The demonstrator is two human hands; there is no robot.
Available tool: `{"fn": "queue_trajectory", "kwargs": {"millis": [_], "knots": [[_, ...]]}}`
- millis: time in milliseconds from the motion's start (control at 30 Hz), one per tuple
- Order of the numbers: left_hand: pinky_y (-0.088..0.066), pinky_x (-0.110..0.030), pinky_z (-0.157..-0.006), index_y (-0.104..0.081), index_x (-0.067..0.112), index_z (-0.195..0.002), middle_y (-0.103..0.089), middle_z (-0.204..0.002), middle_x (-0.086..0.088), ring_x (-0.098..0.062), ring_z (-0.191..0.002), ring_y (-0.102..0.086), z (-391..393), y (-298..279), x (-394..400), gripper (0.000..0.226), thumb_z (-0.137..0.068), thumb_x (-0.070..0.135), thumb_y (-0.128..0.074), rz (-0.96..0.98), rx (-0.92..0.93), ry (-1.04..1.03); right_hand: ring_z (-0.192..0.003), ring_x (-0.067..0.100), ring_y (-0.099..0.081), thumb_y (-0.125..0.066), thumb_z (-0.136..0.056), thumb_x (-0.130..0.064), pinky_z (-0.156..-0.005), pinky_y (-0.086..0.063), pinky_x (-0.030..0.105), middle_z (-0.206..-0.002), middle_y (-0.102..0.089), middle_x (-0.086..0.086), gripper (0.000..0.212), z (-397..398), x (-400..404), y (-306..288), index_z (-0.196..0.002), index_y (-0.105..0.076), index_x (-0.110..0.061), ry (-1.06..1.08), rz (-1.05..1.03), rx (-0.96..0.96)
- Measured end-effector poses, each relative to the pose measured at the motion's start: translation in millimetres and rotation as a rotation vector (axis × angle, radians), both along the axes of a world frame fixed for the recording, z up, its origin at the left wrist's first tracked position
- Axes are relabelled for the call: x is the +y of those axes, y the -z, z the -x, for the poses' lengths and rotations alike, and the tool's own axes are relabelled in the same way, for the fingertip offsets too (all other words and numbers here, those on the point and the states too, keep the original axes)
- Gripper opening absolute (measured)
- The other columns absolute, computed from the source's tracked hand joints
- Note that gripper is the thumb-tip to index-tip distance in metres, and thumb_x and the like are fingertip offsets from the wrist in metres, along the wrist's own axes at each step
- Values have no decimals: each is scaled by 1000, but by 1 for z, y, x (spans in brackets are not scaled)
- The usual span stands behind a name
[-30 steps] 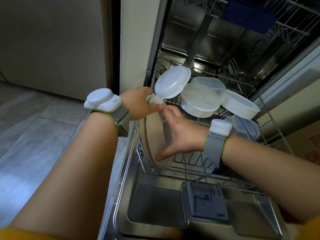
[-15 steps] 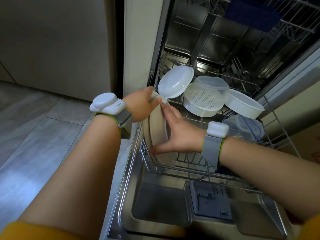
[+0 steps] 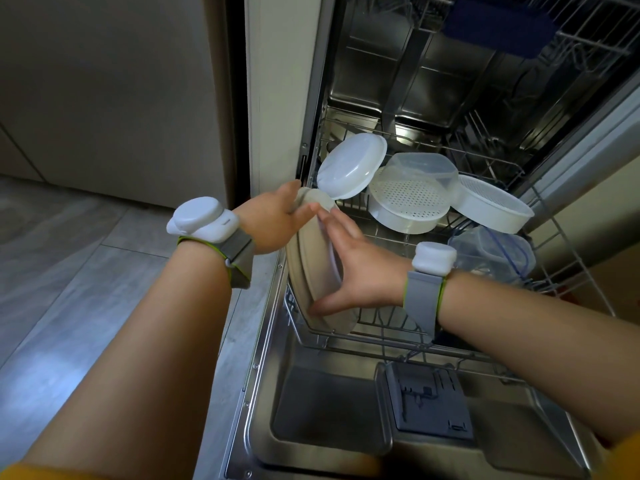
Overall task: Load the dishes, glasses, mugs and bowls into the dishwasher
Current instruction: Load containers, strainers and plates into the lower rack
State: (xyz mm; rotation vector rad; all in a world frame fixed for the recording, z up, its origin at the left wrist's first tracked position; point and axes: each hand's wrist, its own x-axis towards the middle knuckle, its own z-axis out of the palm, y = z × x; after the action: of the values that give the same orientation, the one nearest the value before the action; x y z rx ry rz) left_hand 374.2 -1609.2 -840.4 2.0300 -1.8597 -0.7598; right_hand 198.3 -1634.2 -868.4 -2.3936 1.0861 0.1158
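Two beige plates (image 3: 306, 261) stand on edge at the front left of the dishwasher's lower rack (image 3: 381, 342). My left hand (image 3: 273, 220) holds the top rim of the plates between thumb and fingers. Against the inner plate's face lies my right hand (image 3: 363, 271), its fingers straight and its thumb stretched down by the lower rim. Farther back in the rack lean a white lid (image 3: 349, 168), a perforated white strainer (image 3: 408, 199) under a clear tub, and a white basket bowl (image 3: 491, 206). A clear container (image 3: 491, 254) sits at the rack's right.
The open dishwasher door (image 3: 329, 410) lies flat below my arms, with its detergent compartment (image 3: 429, 400) at the middle. The upper rack (image 3: 588, 26) hangs overhead with a dark blue item (image 3: 498, 26) in it. A cabinet front (image 3: 104, 98) and tiled floor are on the left.
The plates have gone from leaning to standing more upright in the rack. My left hand has slid along the top rim and my right hand's fingers have spread flatter on the plate.
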Motion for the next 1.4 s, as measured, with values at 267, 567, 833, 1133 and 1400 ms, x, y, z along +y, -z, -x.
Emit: {"fn": "queue_trajectory", "kwargs": {"millis": [267, 567, 833, 1133, 1400], "knots": [[-36, -32, -97, -34, 5, -142, -49, -138, -17, -30, -124, -48, 2, -6, 4, 49, -104, 35, -33, 72, -30, -10, -148, 10, -2, -82, -52, -66, -119, -19, 32, -157, 20, -15, 142, 3, -2, 0, -150, 16, -37, 22, -50, -46], [-33, -44, -110, -29, 18, -148, -29, -152, -7, -30, -138, -27, 3, -27, 18, 50, -102, 35, -36, 196, -276, -3, -148, 15, -3, -78, -53, -72, -120, -20, 36, -159, 11, -11, 138, -1, -11, -4, -152, 8, -31, 3, -71, -66], [-25, -52, -114, -33, 23, -147, -34, -151, -3, -28, -139, -31, 30, -24, -1, 47, -101, 33, -34, 107, -403, 64, -144, 22, -20, -81, -67, -53, -114, -28, 27, -156, -10, 6, 124, 11, -17, -5, -154, 1, -17, -14, -69, -33], [-40, -43, -103, -43, 18, -137, -48, -140, -9, -32, -125, -48, 18, -56, -15, 42, -100, 34, -39, -191, -442, -102, -146, 31, -13, -77, -76, -40, -115, -29, 37, -159, 7, 7, 109, 15, -22, -35, -154, -3, -21, 111, -246, 89], [-39, -33, -104, -46, 14, -138, -50, -138, -8, -24, -123, -49, 111, -168, -24, 44, -101, 36, -41, -544, -430, 270, -120, 25, -53, -67, -85, -37, -91, -44, 28, -129, -56, 7, 50, 79, -23, -185, -130, -54, -19, 213, -426, 26]]}}
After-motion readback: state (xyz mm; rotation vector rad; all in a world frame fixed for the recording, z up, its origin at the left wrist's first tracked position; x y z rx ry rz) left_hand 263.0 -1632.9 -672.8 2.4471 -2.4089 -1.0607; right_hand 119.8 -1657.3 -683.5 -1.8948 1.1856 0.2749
